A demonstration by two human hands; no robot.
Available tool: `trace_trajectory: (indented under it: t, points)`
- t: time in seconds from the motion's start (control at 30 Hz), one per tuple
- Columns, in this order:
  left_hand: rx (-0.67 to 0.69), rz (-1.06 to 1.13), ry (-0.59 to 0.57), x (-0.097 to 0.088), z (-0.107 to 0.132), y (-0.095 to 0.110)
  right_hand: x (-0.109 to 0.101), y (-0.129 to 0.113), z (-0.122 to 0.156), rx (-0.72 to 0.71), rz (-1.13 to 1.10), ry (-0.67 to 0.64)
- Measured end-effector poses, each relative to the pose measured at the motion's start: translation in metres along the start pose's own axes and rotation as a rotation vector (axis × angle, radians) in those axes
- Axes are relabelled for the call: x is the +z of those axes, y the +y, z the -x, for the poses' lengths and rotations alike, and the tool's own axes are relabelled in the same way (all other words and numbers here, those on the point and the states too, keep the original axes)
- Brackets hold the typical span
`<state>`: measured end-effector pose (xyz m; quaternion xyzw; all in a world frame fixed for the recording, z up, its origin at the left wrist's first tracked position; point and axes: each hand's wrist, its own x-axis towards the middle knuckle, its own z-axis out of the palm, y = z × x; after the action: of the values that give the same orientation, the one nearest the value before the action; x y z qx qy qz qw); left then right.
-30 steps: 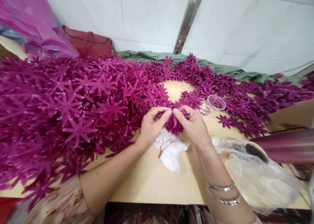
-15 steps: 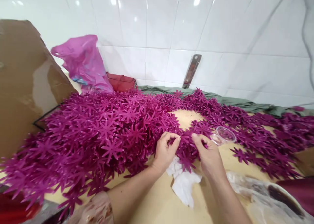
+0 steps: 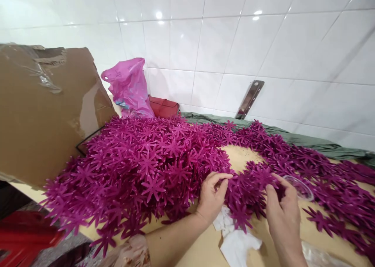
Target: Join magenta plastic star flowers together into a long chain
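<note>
My left hand (image 3: 213, 196) is at the edge of the big heap of magenta star-shaped flower pieces (image 3: 152, 161). Its thumb and index finger come close together in a loose pinch; anything between them is too small to make out. To the right, my right hand (image 3: 283, 212) has its thumb and index finger at a magenta flower piece (image 3: 263, 176), which they seem to pinch by its edge. More flower pieces (image 3: 241, 212) lie between the two hands. Crumpled white tissue (image 3: 240, 245) rests on the tabletop just below them.
A clear round plastic lid (image 3: 299, 188) lies beside my right hand. More flower pieces (image 3: 331, 189) spread right. Behind stand a cardboard box (image 3: 52, 114), a pink plastic bag (image 3: 129, 85), a red purse (image 3: 164, 107) and a metal strip (image 3: 250, 99). A red stool (image 3: 26, 235) is lower left.
The view has shifted left and up, so everything sits further right and lower. My hands have moved apart a little, and my right fingers have come to a flower piece.
</note>
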<state>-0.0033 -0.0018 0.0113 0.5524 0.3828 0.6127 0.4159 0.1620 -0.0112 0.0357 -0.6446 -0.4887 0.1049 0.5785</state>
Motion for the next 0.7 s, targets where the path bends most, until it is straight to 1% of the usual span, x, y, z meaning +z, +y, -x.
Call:
trace_trajectory:
  t: [0.1, 0.27, 0.33, 0.43, 0.53, 0.6, 0.7]
  points:
    - [-0.075, 0.058, -0.003, 0.001, 0.001, -0.002, 0.001, 0.001, 0.000, 0.003, -0.002, 0.039]
    - [-0.135, 0.129, -0.028, 0.002, 0.001, -0.001, 0.002, 0.003, -0.004, 0.102, -0.045, -0.001]
    - [-0.123, 0.117, -0.028, 0.003, 0.000, -0.004, 0.002, 0.002, -0.004, 0.146, -0.056, -0.028]
    - [-0.104, 0.032, -0.022, 0.004, -0.001, -0.009, 0.002, -0.001, -0.003, 0.212, -0.083, -0.097]
    - [-0.136, 0.022, -0.020, 0.004, 0.000, -0.011, 0.005, -0.001, 0.001, 0.275, -0.162, -0.148]
    - [-0.163, 0.012, -0.033, 0.003, 0.001, -0.011, 0.008, 0.000, 0.004, 0.278, -0.203, -0.196]
    - [-0.183, -0.015, -0.041, 0.002, 0.001, -0.011, 0.011, 0.003, 0.007, 0.237, -0.229, -0.267]
